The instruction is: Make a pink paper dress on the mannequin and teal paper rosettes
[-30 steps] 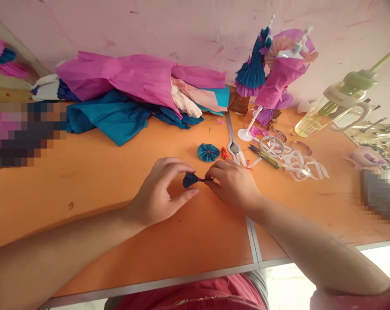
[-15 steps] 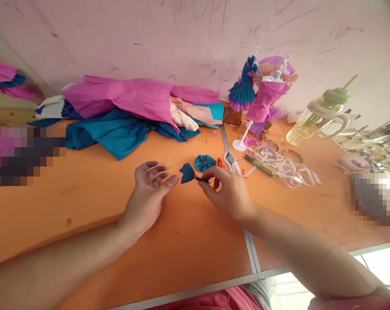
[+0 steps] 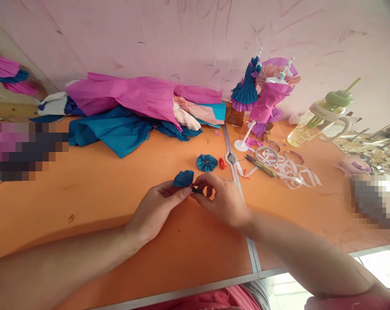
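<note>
Between both hands is a blue crepe paper bow (image 3: 183, 178) with a red tie at its middle. My left hand (image 3: 159, 202) pinches it near the tie, thumb on the near side, while the left lobe fans out above the fingers. The thumb and fingertips of my right hand (image 3: 222, 196) grip the other end, partly hiding it. Just beyond the hands, a round pleated blue paper rosette (image 3: 207, 162) with a red centre lies flat on the orange table (image 3: 182, 254). A small red scrap (image 3: 222, 163) lies beside the rosette.
Pink crepe paper (image 3: 127, 94) and blue crepe paper (image 3: 111, 129) are piled at the back left. Small dress forms (image 3: 267, 101) in paper dresses stand at the back right. Tape rolls (image 3: 266, 156), a yellow cutter knife (image 3: 259, 165), white ribbon (image 3: 298, 174) and a drink bottle (image 3: 320, 116) are to the right.
My left hand has moved right and closed on the bow, having been open beside it. My right hand has drawn the bow slightly nearer, and its left lobe has turned upward.
</note>
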Motion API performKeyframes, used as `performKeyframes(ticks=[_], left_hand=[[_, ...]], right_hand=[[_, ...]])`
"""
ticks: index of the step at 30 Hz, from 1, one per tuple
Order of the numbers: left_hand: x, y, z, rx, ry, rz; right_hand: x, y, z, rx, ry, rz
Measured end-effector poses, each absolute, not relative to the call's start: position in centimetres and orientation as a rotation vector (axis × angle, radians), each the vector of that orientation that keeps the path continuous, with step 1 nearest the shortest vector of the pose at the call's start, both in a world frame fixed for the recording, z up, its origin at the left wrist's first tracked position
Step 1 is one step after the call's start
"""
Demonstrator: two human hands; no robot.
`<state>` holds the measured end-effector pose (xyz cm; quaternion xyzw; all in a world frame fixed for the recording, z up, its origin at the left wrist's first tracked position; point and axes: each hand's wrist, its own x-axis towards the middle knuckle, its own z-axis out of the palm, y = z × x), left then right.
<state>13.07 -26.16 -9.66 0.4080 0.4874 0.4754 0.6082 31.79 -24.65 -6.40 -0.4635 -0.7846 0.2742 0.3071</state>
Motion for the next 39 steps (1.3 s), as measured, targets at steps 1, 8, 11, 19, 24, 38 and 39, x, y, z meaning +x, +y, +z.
performKeyframes(ticks=[1,8,11,19,24,38,39], left_hand=[[13.0,-26.1,-9.8,0.943,1.122,1.101],[12.5,-25.7,-10.1,1.005,1.164,1.121],[12.4,-25.4,-9.6,1.096,1.214,1.054],[12.7,-25.7,-8.7,1.218,1.239,0.901],[13.0,-25.9,-8.3,1.25,1.202,0.845],[13.1,-26.0,-8.2,1.278,1.226,0.805],[13.0,-25.9,-8.2,1.264,1.219,0.804]], right_hand=[[31.8,-24.7,-6.3,-1.23,-2.077,0.736],[32.1,-24.4,-6.0,-1.277,-2.069,0.854],[32.4,-24.0,-6.0,-1.274,-2.076,0.847],[33.2,-23.7,-5.5,-1.248,-2.073,0.855],[32.9,-23.6,-6.1,-1.304,-2.018,0.869],[32.3,-23.6,-6.2,-1.295,-1.97,0.989],[32.3,-23.6,-6.2,-1.289,-1.945,1.048]])
